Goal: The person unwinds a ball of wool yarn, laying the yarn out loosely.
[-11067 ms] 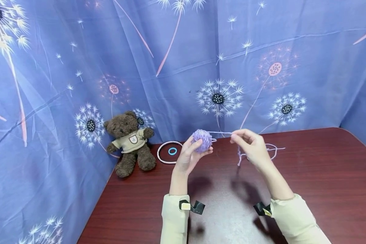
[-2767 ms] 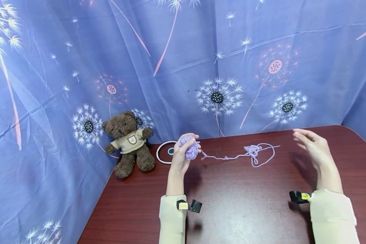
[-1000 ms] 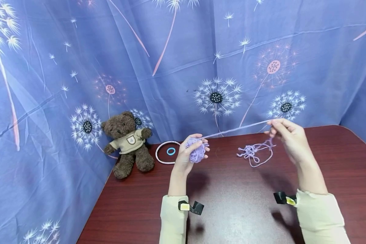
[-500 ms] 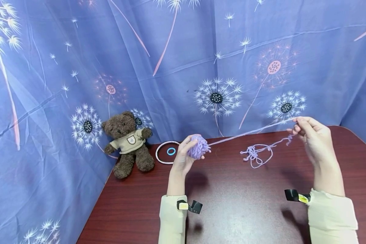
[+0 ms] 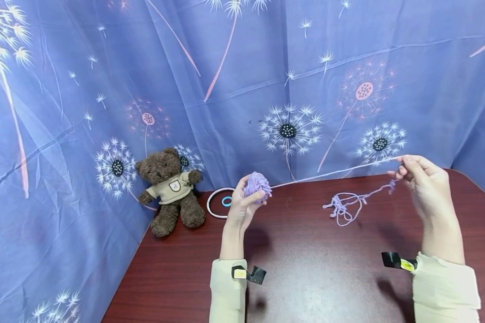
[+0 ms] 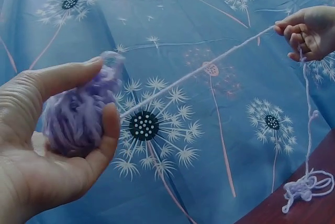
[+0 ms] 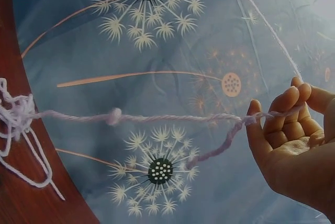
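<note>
My left hand (image 5: 240, 206) grips a lilac ball of yarn (image 5: 257, 185), thumb on one side and fingers curled round the other. From the ball a taut yarn strand (image 5: 335, 172) slants up to my right hand (image 5: 426, 184), which pinches it between thumb and forefinger. In the right wrist view, the strand runs on through the curled fingers (image 7: 285, 122) and leaves by the little finger, with a short knotted tail hanging there. Beyond that the yarn, bearing a small knot (image 7: 114, 116), drops to a loose tangle of yarn (image 5: 341, 206) on the table.
A brown teddy bear (image 5: 170, 193) in a beige shirt sits at the table's back left. Beside it lie a white beaded hoop (image 5: 211, 210), partly behind my left hand, and a small blue ring (image 5: 226, 201). A blue dandelion-print curtain (image 5: 234, 134) hangs behind the dark red table (image 5: 307, 251).
Since a second ago my right hand has moved right, drawing a longer strand between the hands. The ball has turned in my left hand. Earlier, the right hand was off the yarn.
</note>
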{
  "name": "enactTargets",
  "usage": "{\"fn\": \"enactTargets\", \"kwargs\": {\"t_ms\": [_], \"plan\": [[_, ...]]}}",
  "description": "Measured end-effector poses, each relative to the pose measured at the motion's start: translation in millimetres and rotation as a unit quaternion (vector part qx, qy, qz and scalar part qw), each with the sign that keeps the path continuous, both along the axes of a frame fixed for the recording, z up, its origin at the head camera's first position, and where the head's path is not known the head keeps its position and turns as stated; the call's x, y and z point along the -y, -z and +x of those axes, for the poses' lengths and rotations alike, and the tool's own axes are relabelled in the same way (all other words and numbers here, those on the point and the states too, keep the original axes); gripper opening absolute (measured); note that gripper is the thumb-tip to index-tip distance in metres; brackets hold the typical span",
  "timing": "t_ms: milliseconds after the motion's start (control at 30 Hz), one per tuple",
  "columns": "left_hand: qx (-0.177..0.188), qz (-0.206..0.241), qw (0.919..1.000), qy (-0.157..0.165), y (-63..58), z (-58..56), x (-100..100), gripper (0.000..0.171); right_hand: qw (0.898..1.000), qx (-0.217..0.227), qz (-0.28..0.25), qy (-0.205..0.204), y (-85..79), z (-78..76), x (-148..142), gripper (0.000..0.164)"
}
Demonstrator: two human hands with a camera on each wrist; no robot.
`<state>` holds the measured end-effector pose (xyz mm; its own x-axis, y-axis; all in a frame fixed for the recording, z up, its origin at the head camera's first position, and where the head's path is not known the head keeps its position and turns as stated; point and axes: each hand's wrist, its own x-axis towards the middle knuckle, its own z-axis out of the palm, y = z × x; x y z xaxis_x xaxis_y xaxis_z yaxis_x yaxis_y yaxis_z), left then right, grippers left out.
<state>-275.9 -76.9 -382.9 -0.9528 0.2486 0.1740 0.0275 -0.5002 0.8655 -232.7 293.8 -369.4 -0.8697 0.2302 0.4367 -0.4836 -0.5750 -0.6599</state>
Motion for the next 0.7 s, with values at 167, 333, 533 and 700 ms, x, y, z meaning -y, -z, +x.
{"fn": "enactTargets", "kwargs": {"t_ms": [167,333,533,700], "plan": [[0.003,0.025,0.9997,0.000,1.5,-1.8,1.8,0.055,1.000,-0.016,-0.009,0.004,-1.8,2.0,-1.0,0.020],[0.008,0.030,0.9995,0.003,2.7,-2.8,1.7,0.059,1.000,-0.020,-0.016,0.007,-4.9,6.1,-2.6,0.018],[0.014,0.009,0.9993,-0.035,4.8,-5.1,2.0,0.046,0.999,-0.042,-0.028,0.003,-9.6,10.6,-2.2,0.019],[0.018,0.001,0.9964,-0.082,4.5,-6.2,4.2,0.038,0.998,-0.051,-0.043,0.007,-12.2,12.7,-3.2,0.021]]}}
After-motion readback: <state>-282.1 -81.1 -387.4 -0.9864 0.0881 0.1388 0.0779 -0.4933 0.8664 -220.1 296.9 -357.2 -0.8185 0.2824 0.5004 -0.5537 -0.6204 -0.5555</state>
